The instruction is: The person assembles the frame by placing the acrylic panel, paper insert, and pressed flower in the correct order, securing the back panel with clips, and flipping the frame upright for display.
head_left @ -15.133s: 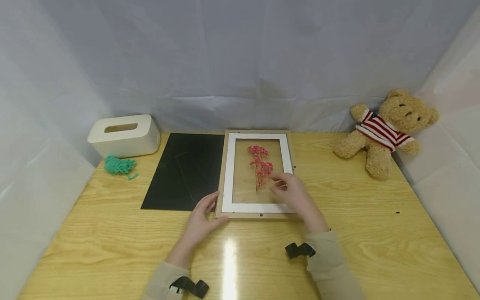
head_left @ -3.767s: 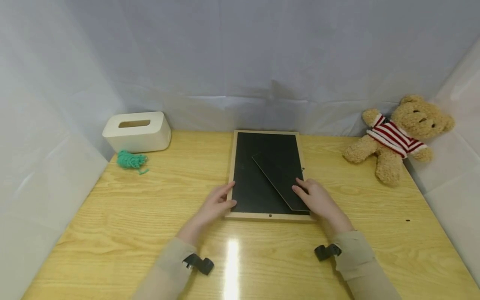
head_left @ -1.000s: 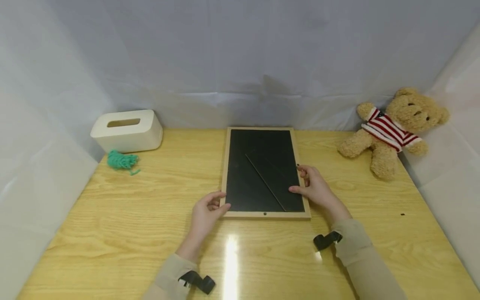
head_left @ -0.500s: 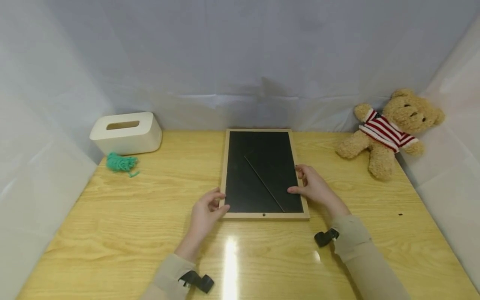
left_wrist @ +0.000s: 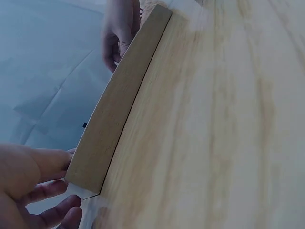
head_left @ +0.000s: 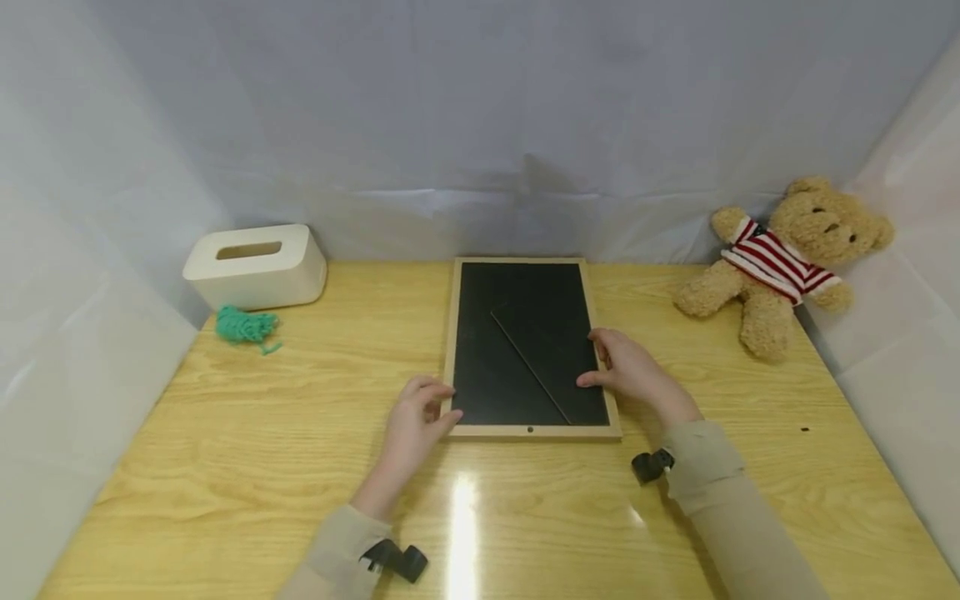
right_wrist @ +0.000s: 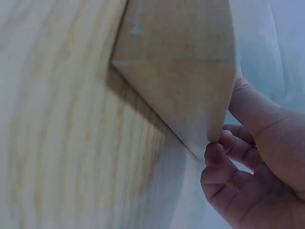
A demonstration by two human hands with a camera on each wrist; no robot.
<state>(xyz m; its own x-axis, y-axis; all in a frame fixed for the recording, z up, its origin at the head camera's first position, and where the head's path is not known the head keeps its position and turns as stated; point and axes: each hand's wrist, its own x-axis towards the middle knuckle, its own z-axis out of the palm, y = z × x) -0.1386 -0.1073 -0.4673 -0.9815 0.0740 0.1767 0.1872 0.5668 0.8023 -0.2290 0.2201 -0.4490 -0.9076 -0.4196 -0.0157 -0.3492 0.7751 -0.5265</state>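
Note:
A picture frame (head_left: 487, 432) of light wood lies face down on the table, with a black backing board (head_left: 480, 358) set inside its rim. The board's stand leg (head_left: 558, 367) lies flat at a slant. At the lower left edge, my left hand (head_left: 411, 421) holds the frame, thumb on top and fingers against the side. Thumb over the right rim, my right hand (head_left: 633, 373) grips the opposite edge. The left wrist view has the frame's front side (left_wrist: 121, 90) and a dark fastener (left_wrist: 85, 125). In the right wrist view, curled fingers (right_wrist: 217, 174) touch the frame's lower edge.
A cream tissue box (head_left: 258, 283) stands at the back left, a bundle of green yarn (head_left: 243, 325) before it. At the back right a teddy bear (head_left: 768, 267) in a striped sweater leans on the curtain. A small dark piece (head_left: 805, 429) lies on the table at right.
The backing board, earlier left of the frame, now covers the white mat and pink flowers. Its stand leg has gone flat. My right hand has moved from the leg to the frame's right edge.

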